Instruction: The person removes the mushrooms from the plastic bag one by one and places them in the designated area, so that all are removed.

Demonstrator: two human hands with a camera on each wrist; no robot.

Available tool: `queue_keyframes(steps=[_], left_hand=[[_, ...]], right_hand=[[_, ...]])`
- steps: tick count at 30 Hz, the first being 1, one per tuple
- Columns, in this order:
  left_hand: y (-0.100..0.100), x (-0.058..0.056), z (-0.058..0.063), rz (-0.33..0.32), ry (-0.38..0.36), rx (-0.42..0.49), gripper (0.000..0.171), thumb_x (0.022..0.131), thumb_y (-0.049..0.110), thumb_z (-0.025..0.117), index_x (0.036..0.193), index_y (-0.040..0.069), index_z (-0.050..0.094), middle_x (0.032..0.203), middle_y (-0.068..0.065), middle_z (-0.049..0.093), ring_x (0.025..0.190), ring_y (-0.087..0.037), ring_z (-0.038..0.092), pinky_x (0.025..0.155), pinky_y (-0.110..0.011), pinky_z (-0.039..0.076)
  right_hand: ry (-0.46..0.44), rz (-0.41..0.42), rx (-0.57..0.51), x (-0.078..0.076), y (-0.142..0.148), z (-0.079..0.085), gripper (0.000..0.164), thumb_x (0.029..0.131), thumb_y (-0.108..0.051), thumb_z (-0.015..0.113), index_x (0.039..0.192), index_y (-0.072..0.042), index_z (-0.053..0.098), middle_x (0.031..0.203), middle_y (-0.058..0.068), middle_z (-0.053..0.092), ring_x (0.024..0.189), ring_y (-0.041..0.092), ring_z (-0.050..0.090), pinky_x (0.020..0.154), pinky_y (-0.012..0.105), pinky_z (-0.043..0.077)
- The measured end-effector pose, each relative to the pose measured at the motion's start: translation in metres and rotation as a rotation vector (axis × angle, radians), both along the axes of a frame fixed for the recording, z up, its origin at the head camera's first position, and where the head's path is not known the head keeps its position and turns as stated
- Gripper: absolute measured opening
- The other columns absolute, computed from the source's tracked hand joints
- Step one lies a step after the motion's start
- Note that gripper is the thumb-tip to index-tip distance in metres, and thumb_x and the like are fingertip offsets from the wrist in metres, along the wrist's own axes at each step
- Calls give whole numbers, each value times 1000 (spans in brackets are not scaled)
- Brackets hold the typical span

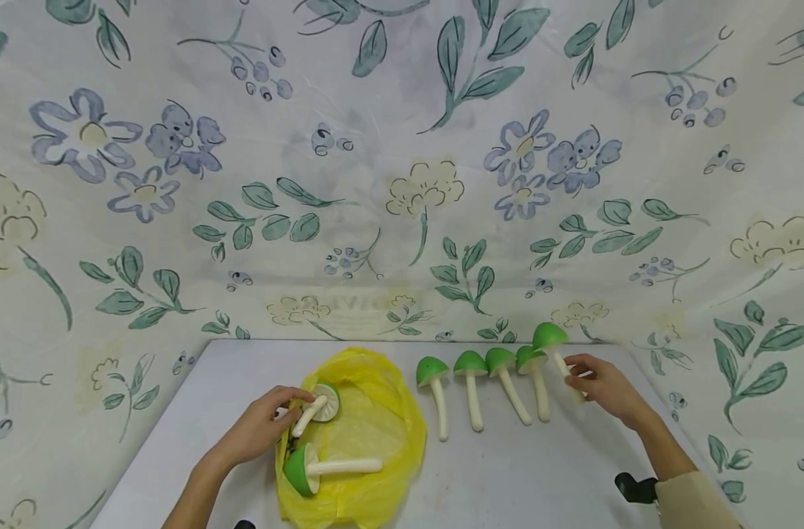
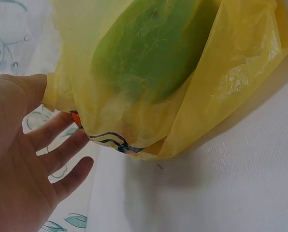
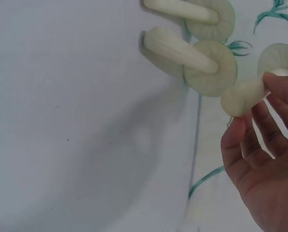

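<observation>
My right hand (image 1: 607, 388) pinches the pale stem of a green-capped toy mushroom (image 1: 550, 336), held up at the right end of a row. In the right wrist view, thumb and fingers close on its stem (image 3: 243, 98). My left hand (image 1: 259, 426) pinches the left rim of a yellow plastic bag (image 1: 408, 441); its other fingers spread loosely in the left wrist view. Two more mushrooms are in the bag: one (image 1: 325, 404) near my left fingertips, showing its pale underside, and another (image 1: 299, 470) lying with its stem pointing right.
Several matching mushrooms, from the leftmost (image 1: 432, 369) to the one (image 1: 530, 358) beside the held one, lie side by side with caps toward the far edge. They rest on a white table (image 1: 494, 477). Behind it hangs a floral-patterned sheet (image 1: 349, 242).
</observation>
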State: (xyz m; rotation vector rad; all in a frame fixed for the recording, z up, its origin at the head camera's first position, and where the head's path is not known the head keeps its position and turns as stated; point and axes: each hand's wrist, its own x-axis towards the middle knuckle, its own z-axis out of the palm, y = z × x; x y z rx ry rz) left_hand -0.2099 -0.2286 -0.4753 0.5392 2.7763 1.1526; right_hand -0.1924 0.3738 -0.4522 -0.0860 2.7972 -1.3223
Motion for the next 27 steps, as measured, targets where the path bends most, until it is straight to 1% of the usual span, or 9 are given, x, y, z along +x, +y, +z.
queue_keyframes(steps=[5, 11, 16, 18, 22, 27], left_hand=[[1, 1, 1, 9, -8, -3, 25, 101, 11, 59, 123, 20, 68, 126, -4, 63, 111, -24, 55, 85, -41, 45], [0, 1, 2, 6, -15, -4, 25, 101, 11, 59, 123, 19, 68, 128, -6, 62, 116, -26, 55, 86, -44, 47], [0, -1, 0, 7, -15, -3, 25, 101, 11, 59, 123, 19, 67, 126, -4, 62, 108, -23, 54, 83, -40, 45], [0, -1, 0, 4, -14, 2, 25, 101, 11, 59, 123, 19, 67, 125, -4, 63, 105, -22, 54, 82, -39, 44], [-1, 0, -1, 1, -13, 8, 25, 101, 10, 59, 123, 19, 68, 125, -5, 63, 105, -22, 54, 83, -39, 44], [-1, 0, -1, -6, -9, 3, 25, 101, 11, 59, 123, 19, 67, 126, -5, 62, 108, -22, 55, 86, -42, 45]], right_hand=[[10, -39, 3, 0, 5, -5, 48, 99, -22, 65, 138, 3, 52, 118, 20, 62, 103, 29, 64, 72, 34, 55], [2, -55, -13, 3, 11, -11, 50, 99, -23, 65, 139, 4, 51, 119, 22, 61, 102, 28, 63, 70, 34, 55], [-10, -82, -7, 3, 13, -14, 48, 100, -22, 63, 139, 4, 50, 123, 26, 60, 102, 27, 63, 71, 33, 55], [-13, -93, -3, 4, 13, -16, 49, 100, -21, 63, 139, 6, 50, 124, 26, 60, 102, 28, 63, 70, 33, 56], [-10, -103, 7, 5, 13, -18, 51, 99, -20, 64, 138, 9, 49, 125, 28, 59, 104, 32, 64, 69, 32, 57], [2, -127, 29, 4, 16, -23, 49, 100, -19, 64, 138, 8, 49, 125, 28, 59, 105, 34, 65, 69, 32, 57]])
